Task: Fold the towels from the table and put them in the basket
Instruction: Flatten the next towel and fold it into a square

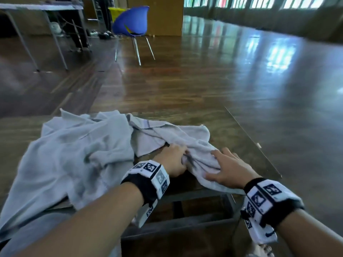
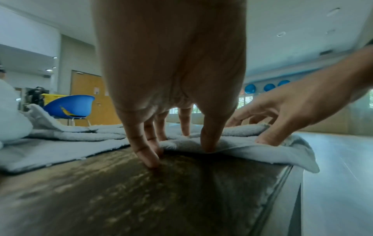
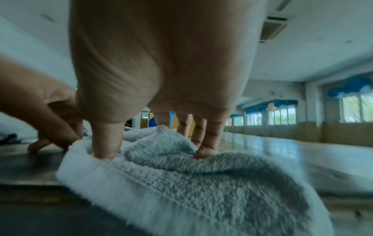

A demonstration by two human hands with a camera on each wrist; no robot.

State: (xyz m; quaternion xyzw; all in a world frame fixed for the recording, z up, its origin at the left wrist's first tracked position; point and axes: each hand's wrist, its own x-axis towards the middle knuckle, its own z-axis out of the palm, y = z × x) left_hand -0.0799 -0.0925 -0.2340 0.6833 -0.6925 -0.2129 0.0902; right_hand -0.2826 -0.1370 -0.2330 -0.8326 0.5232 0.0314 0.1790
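A small crumpled grey towel (image 1: 167, 134) lies on the brown table (image 1: 241, 138), near its front right corner. My left hand (image 1: 176, 158) grips a fold at the towel's near edge, thumb (image 2: 207, 143) on top and little finger touching the tabletop. My right hand (image 1: 228, 167) sits on the towel's near right end. Its thumb (image 3: 105, 150) and curved fingers dig in and bunch the terry (image 3: 201, 183) between them. That end droops over the table's front edge (image 2: 298, 158). A larger pale grey towel (image 1: 74, 154) sprawls on the left and hangs off the front. No basket is in view.
A blue chair (image 1: 131, 21) stands on the glossy wood floor beyond the table. Another table (image 1: 46, 8) with metal legs is at the back left. The table's right edge (image 1: 259, 145) is close to my right hand. Metal frame bars (image 1: 185, 221) run under the tabletop.
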